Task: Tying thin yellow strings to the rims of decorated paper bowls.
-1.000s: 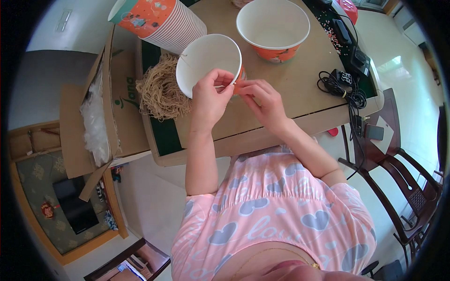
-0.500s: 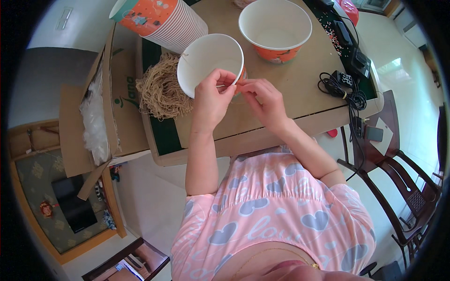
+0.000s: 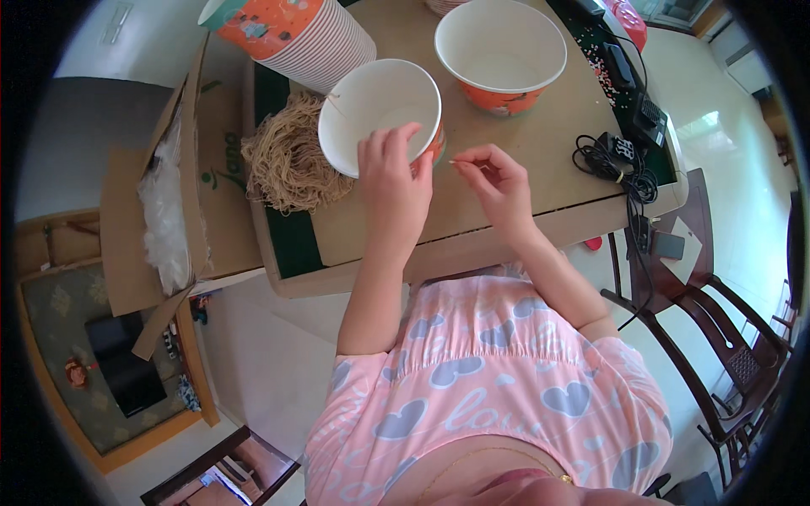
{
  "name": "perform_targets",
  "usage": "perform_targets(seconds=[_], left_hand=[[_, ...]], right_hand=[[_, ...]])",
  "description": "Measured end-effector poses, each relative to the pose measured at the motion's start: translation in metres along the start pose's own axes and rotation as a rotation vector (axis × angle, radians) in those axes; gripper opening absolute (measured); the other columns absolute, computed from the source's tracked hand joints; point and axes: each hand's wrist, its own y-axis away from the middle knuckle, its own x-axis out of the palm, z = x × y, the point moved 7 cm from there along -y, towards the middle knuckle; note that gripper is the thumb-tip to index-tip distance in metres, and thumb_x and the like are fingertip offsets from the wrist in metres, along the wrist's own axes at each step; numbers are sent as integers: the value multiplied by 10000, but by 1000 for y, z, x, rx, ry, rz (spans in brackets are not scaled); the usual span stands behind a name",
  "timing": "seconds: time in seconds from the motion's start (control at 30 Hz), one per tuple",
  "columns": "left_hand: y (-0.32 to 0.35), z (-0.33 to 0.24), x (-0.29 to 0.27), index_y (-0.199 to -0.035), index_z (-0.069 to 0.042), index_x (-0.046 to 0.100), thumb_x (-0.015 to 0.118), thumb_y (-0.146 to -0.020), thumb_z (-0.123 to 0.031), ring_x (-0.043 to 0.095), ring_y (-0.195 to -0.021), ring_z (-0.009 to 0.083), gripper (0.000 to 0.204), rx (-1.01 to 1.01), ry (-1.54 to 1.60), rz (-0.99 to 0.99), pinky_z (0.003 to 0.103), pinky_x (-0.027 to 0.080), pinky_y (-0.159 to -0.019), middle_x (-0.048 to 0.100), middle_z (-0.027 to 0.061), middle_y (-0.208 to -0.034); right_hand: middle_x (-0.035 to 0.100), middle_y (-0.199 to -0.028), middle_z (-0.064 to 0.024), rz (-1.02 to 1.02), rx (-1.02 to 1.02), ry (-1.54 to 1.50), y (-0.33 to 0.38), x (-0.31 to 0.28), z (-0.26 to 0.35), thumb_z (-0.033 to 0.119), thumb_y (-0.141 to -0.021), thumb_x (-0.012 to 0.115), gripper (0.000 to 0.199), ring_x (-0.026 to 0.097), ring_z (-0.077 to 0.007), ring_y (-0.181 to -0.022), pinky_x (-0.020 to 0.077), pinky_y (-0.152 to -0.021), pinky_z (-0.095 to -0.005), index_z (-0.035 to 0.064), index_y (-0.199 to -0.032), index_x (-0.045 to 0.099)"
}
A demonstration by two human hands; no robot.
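Note:
A white-lined paper bucket (image 3: 380, 101) with an orange outside stands in front of me, a bit of twine showing at its far-left rim. My left hand (image 3: 395, 185) is at its near-right rim, fingers over the inner side and thumb at the outer wall, loosely closed round the edge. Just right of the bucket, my right hand (image 3: 499, 185) pinches a small pale twine end (image 3: 454, 161) between thumb and index finger. Whether that end runs to the bucket is too fine to make out. A tangled heap of tan twine (image 3: 295, 156) lies left of the bucket.
A second paper bucket (image 3: 506, 93) stands at the far right, and a tilted stack of nested buckets (image 3: 312, 51) at the far left. An open cardboard box (image 3: 228, 228) adjoins the table's left side. Coiled black cables (image 3: 629, 173) lie near the right edge; a wooden chair (image 3: 717, 320) stands beyond.
My hands have parted: the right moved a little right, away from the rim, with the twine end. My left index finger has lifted off its pinch, and that hand turned slightly.

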Motion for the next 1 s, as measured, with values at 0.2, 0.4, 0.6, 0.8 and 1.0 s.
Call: perform_targets(seconds=[0.2, 0.4, 0.6, 0.8, 1.0], left_hand=[[27, -24, -21, -1070, -107, 670, 742, -689, -12, 566, -903, 252, 399, 329, 61, 80, 379, 481, -769, 591, 51, -937], [41, -25, -27, -927, -53, 701, 743, -689, 28, 597, -768, 235, 255, 461, 114, 133, 336, 499, -661, 628, 55, -818], [38, -24, -25, -889, -33, 638, 684, -791, -40, 572, -807, 253, 109, 431, 200, 194, 372, 490, -726, 579, 67, -801], [38, -16, -23, -803, -11, 542, 629, -859, -49, 525, -809, 312, 110, 347, 278, 173, 408, 445, -743, 532, 112, -798], [30, -16, -17, -811, -1, 471, 498, -939, -59, 475, -770, 316, 143, 253, 283, 212, 384, 400, -699, 464, 134, -776]], right_hand=[[594, -786, 27, 250, 326, -365, 12, 12, 14, 112, -926, 637, 99, 505, -45, -660, 409, -582, -195, 16, -949, 637], [522, -725, 61, 535, 462, -259, 27, 25, 16, 148, -944, 613, 113, 415, -17, -604, 318, -517, -192, 42, -984, 610], [516, -744, 64, 454, 418, -257, 30, 24, 20, 145, -931, 619, 157, 417, -9, -607, 316, -516, -182, 54, -1048, 570], [524, -757, 52, 298, 148, -253, 30, 23, 42, 50, -888, 657, 152, 443, -2, -632, 348, -530, -167, 40, -1020, 583], [563, -770, 2, 143, -276, 181, 32, 24, 57, -28, -841, 675, 72, 484, -44, -621, 411, -533, -203, -3, -884, 622]])
